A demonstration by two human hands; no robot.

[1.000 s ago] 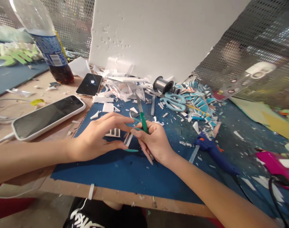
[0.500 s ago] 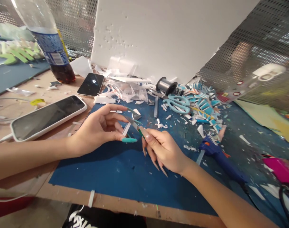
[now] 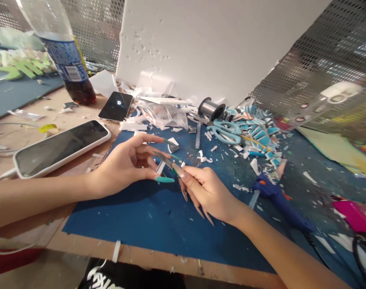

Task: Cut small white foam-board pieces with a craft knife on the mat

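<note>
My left hand (image 3: 119, 168), with long green nails, pinches a small white strip (image 3: 160, 167) between thumb and fingers above the blue mat (image 3: 146, 237). My right hand (image 3: 208, 192) is closed around the handle of a craft knife (image 3: 164, 159); a bit of green shows at its grip, and most of the handle is hidden by my fingers. The blade points left, across or just above the strip; whether it touches is unclear. Behind the hands lies a small white-and-grey scrap (image 3: 172, 145).
Light blue scissors (image 3: 227, 132), a wire spool (image 3: 211, 108) and heaped foam scraps (image 3: 257, 138) lie at the back. A blue glue gun (image 3: 283, 204) rests on the right. Phones (image 3: 62, 148) and a cola bottle (image 3: 68, 60) stand left; a white foam board (image 3: 207, 48) rises behind.
The knife has shifted slightly left and down, its blade now lying further over the strip. My left hand has stayed nearly in place, still pinching the strip.
</note>
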